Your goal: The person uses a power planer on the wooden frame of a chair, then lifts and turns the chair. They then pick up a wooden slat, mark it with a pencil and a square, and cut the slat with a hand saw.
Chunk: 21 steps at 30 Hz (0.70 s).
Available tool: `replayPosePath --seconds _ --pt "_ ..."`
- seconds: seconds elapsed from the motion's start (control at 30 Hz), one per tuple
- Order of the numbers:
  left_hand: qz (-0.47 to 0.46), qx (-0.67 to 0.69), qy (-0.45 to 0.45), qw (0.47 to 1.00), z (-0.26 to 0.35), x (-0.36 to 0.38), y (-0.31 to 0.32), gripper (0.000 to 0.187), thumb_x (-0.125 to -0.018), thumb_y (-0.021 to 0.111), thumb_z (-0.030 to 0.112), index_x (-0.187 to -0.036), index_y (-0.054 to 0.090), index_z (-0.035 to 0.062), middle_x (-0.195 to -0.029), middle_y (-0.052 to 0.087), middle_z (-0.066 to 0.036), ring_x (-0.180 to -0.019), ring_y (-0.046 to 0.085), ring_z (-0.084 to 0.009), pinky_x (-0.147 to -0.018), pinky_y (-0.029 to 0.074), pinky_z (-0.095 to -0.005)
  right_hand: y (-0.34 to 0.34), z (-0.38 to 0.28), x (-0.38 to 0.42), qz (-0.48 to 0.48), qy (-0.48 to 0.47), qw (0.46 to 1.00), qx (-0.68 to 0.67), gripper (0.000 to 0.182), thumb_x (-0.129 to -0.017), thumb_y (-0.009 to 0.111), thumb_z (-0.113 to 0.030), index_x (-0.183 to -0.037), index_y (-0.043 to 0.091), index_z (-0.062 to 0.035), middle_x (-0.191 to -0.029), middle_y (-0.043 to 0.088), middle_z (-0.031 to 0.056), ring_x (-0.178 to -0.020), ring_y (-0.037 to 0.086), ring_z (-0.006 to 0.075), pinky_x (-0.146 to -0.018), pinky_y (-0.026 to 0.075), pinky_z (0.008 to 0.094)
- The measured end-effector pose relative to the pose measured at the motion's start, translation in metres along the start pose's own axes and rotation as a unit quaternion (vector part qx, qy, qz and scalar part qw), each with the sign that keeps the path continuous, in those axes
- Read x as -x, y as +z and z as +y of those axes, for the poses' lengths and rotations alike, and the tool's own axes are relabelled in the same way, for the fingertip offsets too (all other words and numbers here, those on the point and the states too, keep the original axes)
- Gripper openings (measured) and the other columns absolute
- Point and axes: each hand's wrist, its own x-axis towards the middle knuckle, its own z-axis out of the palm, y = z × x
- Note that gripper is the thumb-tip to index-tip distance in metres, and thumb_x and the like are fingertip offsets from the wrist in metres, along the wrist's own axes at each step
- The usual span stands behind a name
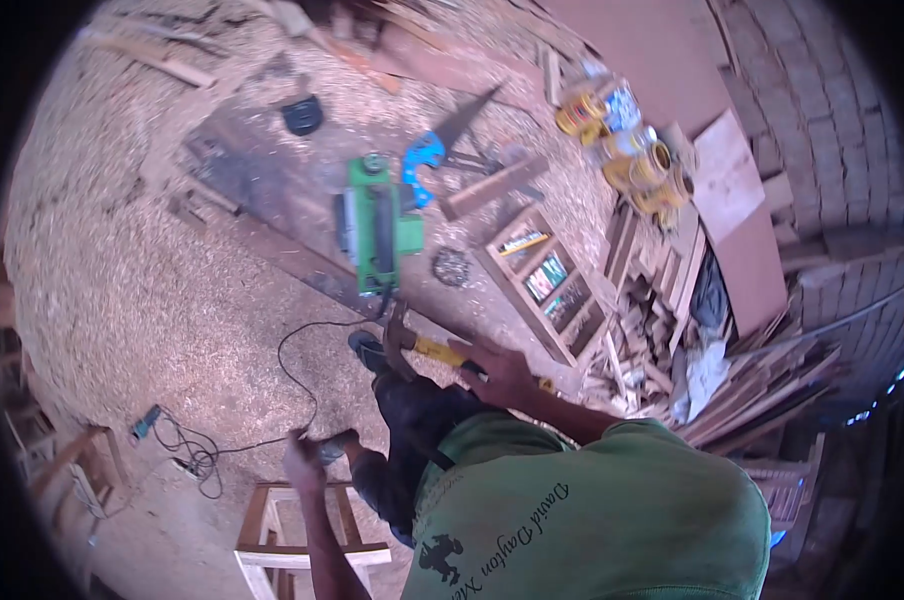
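- I make out a green power planer (382,230), above and left of the right hand (499,376).
- Farther above that hand, I see a blue-handled metal saw (427,158).
- A compartmented wooden box (517,283) lies nearer, above and right.
- Left of the left hand (303,462), I spot tangled dark cable (204,462).

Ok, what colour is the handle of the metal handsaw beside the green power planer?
Its handle is bright blue, best in head view.

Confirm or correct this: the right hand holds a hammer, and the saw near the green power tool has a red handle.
Not red: the head view shows the saw near the green power tool has a blue handle. The right hand holds a hammer.
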Motion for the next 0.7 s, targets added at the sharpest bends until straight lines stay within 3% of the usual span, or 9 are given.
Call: replayPosePath --seconds 0.07,0.1,0.2,0.3,0.4,0.53,0.57,0.67,0.7 --pt "-0.105 0.046 0.089 0.989 0.083 -0.025 0.036 0.024 -0.095 0.062 0.009 -0.119 0.066 0.0066 -0.086 0.073 -0.018 -0.086 0.074 -0.0356 -0.076 0.054 -0.0482 -0.035 0.028 -0.012 0.072 -0.021 0.997 -0.004 0.053 -0.090 0.079 -0.027 -0.142 0.066 -0.0213 -0.098 0.069 0.0083 -0.078 0.072 0.0312 -0.064 0.059 0.0431" --pt "-0.142 0.006 0.112 0.983 0.118 -0.038 0.057 0.021 -0.097 0.063 0.012 -0.117 0.065 0.0077 -0.090 0.073 -0.021 -0.089 0.073 -0.0406 -0.076 0.054 -0.0511 -0.047 0.053 -0.007 0.007 0.060 0.997 0.041 0.058 -0.090 0.079 -0.028 -0.146 0.063 -0.0241 -0.098 0.068 0.0075 -0.078 0.072 0.0307 -0.064 0.061 0.0442" --pt "-0.191 -0.118 0.190 0.956 0.247 -0.060 0.109 0.017 -0.100 0.063 0.020 -0.115 0.063 0.0102 -0.096 0.072 -0.025 -0.094 0.068 -0.0493 -0.079 0.054 -0.0578 -0.080 0.113 -0.026 0.051 0.117 0.986 0.112 0.061 -0.092 0.077 -0.031 -0.150 0.058 -0.0261 -0.102 0.068 0.0088 -0.079 0.072 0.0312 -0.066 0.060 0.0473" --pt "-0.176 -0.072 0.240 0.952 0.322 -0.079 0.163 0.025 -0.101 0.064 0.027 -0.120 0.062 0.0117 -0.098 0.073 -0.023 -0.096 0.069 -0.0478 -0.081 0.054 -0.0568 -0.099 0.154 -0.053 0.070 0.219 0.967 0.108 0.059 -0.095 0.073 -0.033 -0.151 0.058 -0.0241 -0.106 0.067 0.0138 -0.088 0.072 0.0364 -0.077 0.060 0.0497" --pt "-0.169 -0.036 0.276 0.945 0.382 -0.087 0.201 0.033 -0.101 0.065 0.029 -0.130 0.061 0.0129 -0.107 0.074 -0.019 -0.103 0.069 -0.0457 -0.086 0.055 -0.0561 -0.100 0.193 -0.073 0.104 0.258 0.949 0.149 0.057 -0.096 0.072 -0.032 -0.150 0.059 -0.0226 -0.108 0.066 0.0162 -0.087 0.071 0.0386 -0.078 0.060 0.0502" --pt "-0.189 -0.045 0.343 0.919 0.401 -0.095 0.220 0.049 -0.099 0.070 0.025 -0.144 0.059 0.0113 -0.129 0.070 -0.021 -0.117 0.067 -0.0435 -0.099 0.054 -0.0515 -0.100 0.211 -0.095 0.098 0.233 0.957 0.143 0.058 -0.095 0.072 -0.027 -0.151 0.058 -0.0190 -0.130 0.060 0.0186 -0.109 0.068 0.0388 -0.089 0.057 0.0507" --pt "-0.144 -0.037 0.394 0.907 0.388 -0.099 0.223 0.054 -0.098 0.070 0.025 -0.148 0.056 0.0097 -0.140 0.064 -0.020 -0.127 0.062 -0.0428 -0.106 0.052 -0.0507 -0.098 0.212 -0.102 0.110 0.243 0.959 0.099 0.061 -0.094 0.073 -0.024 -0.152 0.057 -0.0178 -0.141 0.054 0.0216 -0.122 0.061 0.0419 -0.098 0.054 0.0521" --pt "-0.124 -0.083 0.332 0.931 0.343 -0.104 0.186 0.050 -0.099 0.066 0.029 -0.145 0.057 0.0123 -0.145 0.060 -0.015 -0.131 0.059 -0.0417 -0.105 0.051 -0.0519 -0.085 0.206 -0.132 0.203 0.142 0.960 0.129 0.064 -0.092 0.075 -0.019 -0.153 0.056 -0.0175 -0.143 0.053 0.0243 -0.127 0.058 0.0442 -0.103 0.051 0.0526" --pt "-0.128 -0.072 0.287 0.947 0.324 -0.103 0.166 0.049 -0.099 0.067 0.028 -0.144 0.057 0.0118 -0.136 0.066 -0.017 -0.124 0.064 -0.0398 -0.101 0.054 -0.0515 -0.083 0.194 -0.147 0.198 0.116 0.970 0.076 0.065 -0.091 0.076 -0.017 -0.152 0.056 -0.0159 -0.144 0.053 0.0237 -0.128 0.056 0.0439 -0.104 0.050 0.0525"
